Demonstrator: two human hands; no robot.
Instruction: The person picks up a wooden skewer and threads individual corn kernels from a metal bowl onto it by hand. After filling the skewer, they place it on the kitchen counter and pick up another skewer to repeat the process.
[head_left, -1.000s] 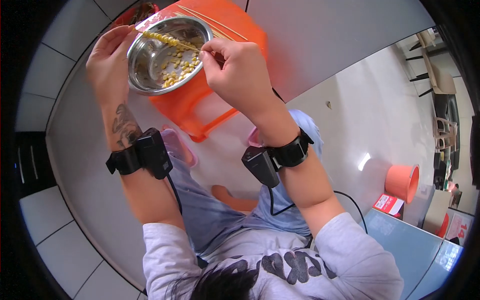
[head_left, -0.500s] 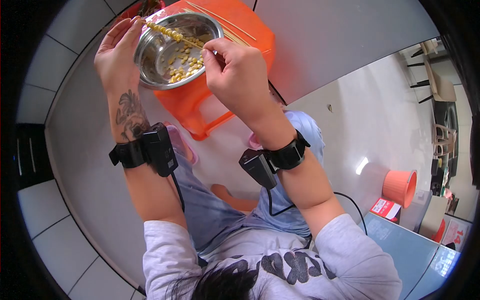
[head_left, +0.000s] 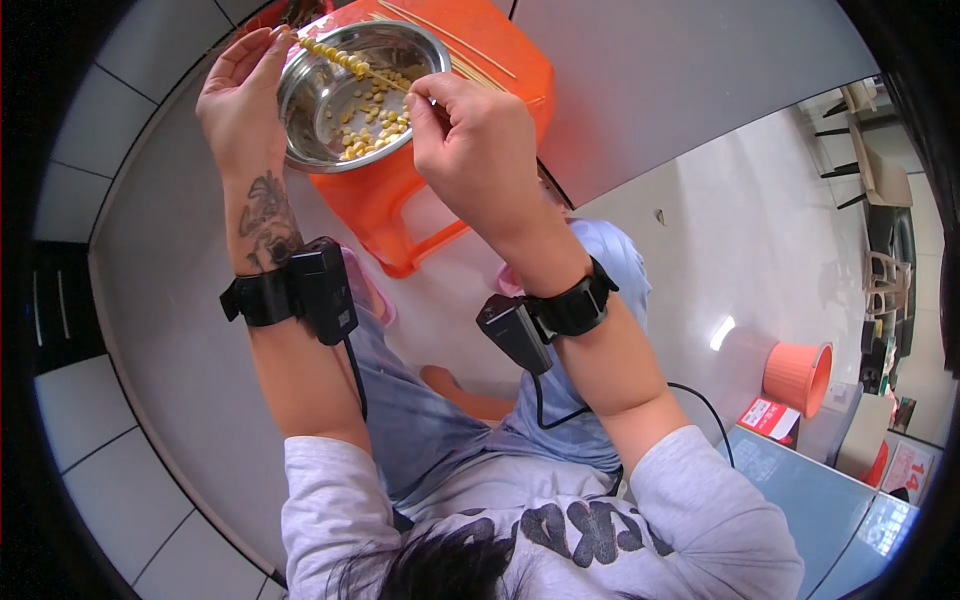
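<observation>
A thin wooden skewer (head_left: 386, 80) spans the space above a steel bowl (head_left: 292, 140), held at both ends. My left hand (head_left: 243, 98) pinches its far left end between thumb and fingertips. At the other end, my right hand (head_left: 476, 140) grips the bare stretch with thumb and forefinger, the other fingers curled. Small yellow pieces (head_left: 335, 58), looking like beans or corn kernels, are threaded in a row along the skewer's left part. Several loose yellow pieces (head_left: 360, 145) lie in the bottom of the bowl.
The bowl stands on an orange plastic stool (head_left: 365, 220). Several bare skewers (head_left: 470, 45) lie on the stool behind the bowl. A red container (head_left: 285, 14) is partly visible behind the left hand. A grey panel (head_left: 680, 80) borders the stool's right; an orange bucket (head_left: 795, 375) stands further right.
Both hands and the skewer keep nearly the same pose. My left hand sits slightly further right and higher, though the whole view has shifted a little too.
</observation>
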